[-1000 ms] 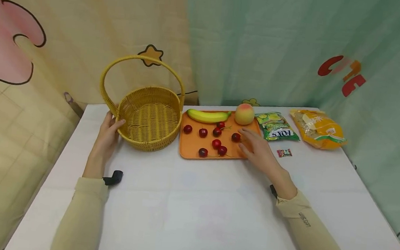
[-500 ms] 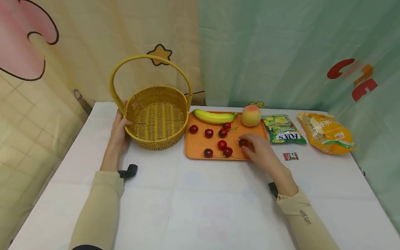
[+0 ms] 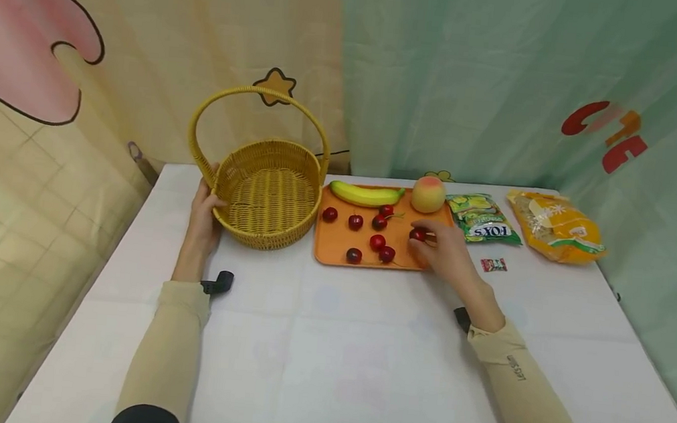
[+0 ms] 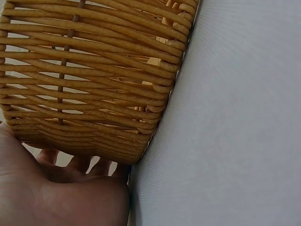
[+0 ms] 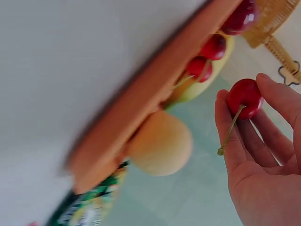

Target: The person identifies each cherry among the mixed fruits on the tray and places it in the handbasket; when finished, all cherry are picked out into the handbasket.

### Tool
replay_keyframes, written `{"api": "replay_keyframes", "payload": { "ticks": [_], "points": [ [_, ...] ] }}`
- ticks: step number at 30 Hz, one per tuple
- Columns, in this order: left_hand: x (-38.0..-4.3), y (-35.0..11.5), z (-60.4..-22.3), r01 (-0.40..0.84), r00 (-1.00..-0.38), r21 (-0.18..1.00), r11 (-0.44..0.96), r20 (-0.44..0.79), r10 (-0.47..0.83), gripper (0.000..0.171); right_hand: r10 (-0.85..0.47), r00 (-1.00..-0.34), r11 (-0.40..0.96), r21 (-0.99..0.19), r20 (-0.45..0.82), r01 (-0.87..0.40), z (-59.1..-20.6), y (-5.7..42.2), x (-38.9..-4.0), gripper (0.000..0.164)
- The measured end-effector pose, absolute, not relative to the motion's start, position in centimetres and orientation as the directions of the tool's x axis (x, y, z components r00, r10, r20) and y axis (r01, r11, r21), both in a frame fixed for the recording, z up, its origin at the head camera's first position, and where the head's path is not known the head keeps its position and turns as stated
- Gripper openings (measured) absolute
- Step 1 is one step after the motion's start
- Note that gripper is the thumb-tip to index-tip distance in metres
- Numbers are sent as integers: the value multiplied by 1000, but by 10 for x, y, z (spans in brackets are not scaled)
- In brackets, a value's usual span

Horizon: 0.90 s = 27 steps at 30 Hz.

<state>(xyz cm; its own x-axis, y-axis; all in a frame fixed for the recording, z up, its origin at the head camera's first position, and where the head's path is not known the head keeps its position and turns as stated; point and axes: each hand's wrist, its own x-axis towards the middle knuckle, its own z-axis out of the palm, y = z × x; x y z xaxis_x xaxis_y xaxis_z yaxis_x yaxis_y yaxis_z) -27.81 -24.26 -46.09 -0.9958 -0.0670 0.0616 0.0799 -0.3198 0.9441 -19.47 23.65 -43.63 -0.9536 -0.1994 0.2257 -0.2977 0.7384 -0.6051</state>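
A yellow wicker basket (image 3: 264, 232) with a tall arched handle stands at the back left of the table. My left hand (image 3: 202, 216) holds its left side, thumb at the rim; in the left wrist view the fingers lie along the woven wall (image 4: 94, 84). Between thumb and fingers my right hand (image 3: 446, 254) pinches a red cherry (image 5: 245, 98), its green stem hanging free. That hand is over the right part of an orange tray (image 3: 329, 251). Several more cherries (image 3: 377, 242), a banana (image 3: 366, 195) and a peach (image 3: 428, 194) lie on the tray.
Right of the tray lie a green FOX'S candy bag (image 3: 485, 219), a small red wrapped candy (image 3: 493, 265) and an orange bag (image 3: 556, 228). A white cloth (image 3: 325, 358) covers the table. Curtains (image 3: 477, 82) hang behind it.
My right hand has closed its fingers on the cherry at the tray's right side and raised it slightly. The left hand stays at the basket. The head view has shifted a little.
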Motion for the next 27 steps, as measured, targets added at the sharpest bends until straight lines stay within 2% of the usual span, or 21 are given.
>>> {"api": "replay_keyframes", "payload": {
  "ticks": [5,15,22,27],
  "points": [
    [-280,-242,-458,103,-994,939,-328,84,-72,84,-247,-911,710,-578,329,-401,-406,204,-203,35],
    [-276,-243,-461,86,-994,948,-305,63,-85,83,-458,-831,600,-580,315,-551,-339,124,-238,30],
    [-275,-246,-462,94,-994,944,-316,70,-85,83,-510,-774,524,-579,374,-625,-330,72,-244,31],
    [-278,-243,-463,99,-994,944,-316,77,-82,83,-525,-792,563,-571,311,-598,-336,58,-245,38]
  ]
}}
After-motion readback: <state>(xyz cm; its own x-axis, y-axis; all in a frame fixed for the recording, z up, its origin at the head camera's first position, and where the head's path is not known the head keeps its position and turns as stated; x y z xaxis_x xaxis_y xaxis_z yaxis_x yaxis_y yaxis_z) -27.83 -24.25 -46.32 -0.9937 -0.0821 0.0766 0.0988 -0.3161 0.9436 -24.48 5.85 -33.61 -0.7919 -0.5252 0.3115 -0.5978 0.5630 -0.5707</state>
